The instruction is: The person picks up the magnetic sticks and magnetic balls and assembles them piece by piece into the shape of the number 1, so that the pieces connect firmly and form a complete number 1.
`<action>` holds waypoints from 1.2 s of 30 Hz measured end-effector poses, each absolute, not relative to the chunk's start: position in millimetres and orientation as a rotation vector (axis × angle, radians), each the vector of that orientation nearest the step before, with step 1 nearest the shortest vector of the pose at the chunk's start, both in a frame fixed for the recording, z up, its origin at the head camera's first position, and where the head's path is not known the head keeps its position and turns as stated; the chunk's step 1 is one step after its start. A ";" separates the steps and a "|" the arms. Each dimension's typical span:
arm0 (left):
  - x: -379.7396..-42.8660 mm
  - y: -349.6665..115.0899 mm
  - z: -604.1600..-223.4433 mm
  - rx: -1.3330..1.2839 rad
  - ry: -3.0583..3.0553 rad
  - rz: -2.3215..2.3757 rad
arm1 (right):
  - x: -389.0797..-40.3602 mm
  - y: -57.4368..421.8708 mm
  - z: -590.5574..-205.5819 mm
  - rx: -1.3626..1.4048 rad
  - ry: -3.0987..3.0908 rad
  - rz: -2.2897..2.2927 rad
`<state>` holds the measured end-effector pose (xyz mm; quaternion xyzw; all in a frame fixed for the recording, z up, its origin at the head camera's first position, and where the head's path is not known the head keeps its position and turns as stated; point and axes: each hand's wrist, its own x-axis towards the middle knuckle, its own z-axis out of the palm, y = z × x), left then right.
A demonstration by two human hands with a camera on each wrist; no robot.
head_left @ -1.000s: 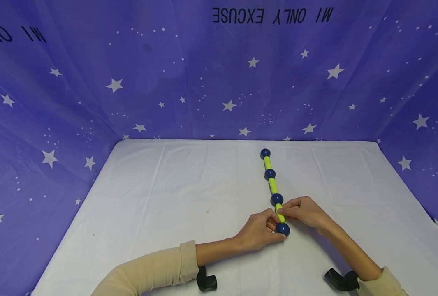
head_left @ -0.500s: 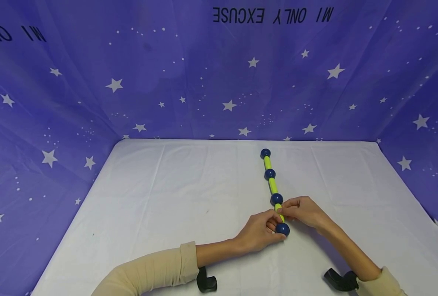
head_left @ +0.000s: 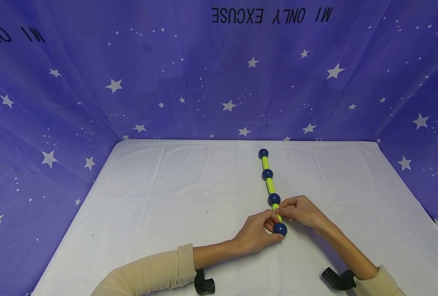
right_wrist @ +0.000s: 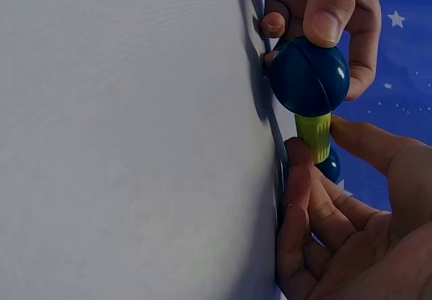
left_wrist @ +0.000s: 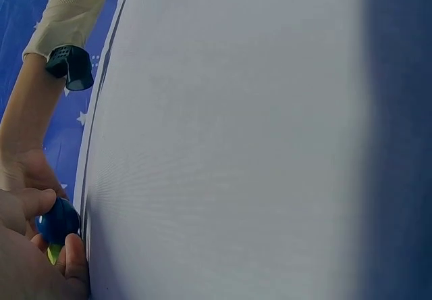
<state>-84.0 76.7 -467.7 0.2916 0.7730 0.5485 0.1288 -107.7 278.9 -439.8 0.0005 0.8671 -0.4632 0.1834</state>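
A straight chain of dark blue balls and lime-green rods runs away from me over the white table, its far ball (head_left: 263,153) near the back edge. At the near end, my left hand (head_left: 255,233) grips the last blue ball (head_left: 279,230) between thumb and fingers. My right hand (head_left: 301,210) pinches the nearest green rod (head_left: 276,209) just beyond that ball. In the right wrist view the ribbed green rod (right_wrist: 313,138) meets the big ball (right_wrist: 309,77), with fingers on both sides of it. The left wrist view shows the held ball (left_wrist: 58,220) partly covered by fingers.
White cloth covers the table (head_left: 174,185). A purple star-print curtain (head_left: 204,74) rises behind and along both sides. Black curved pieces sit by the cuffs, one by the left sleeve (head_left: 148,267) and one by the right sleeve (head_left: 379,283).
Both hands and the whole chain have shifted slightly to the left. The grips on the ball and rod look the same.
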 end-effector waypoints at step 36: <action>-88.1 48.6 -459.7 0.807 2.312 1.524 | -119.1 247.5 -443.5 -0.024 2.466 -1.285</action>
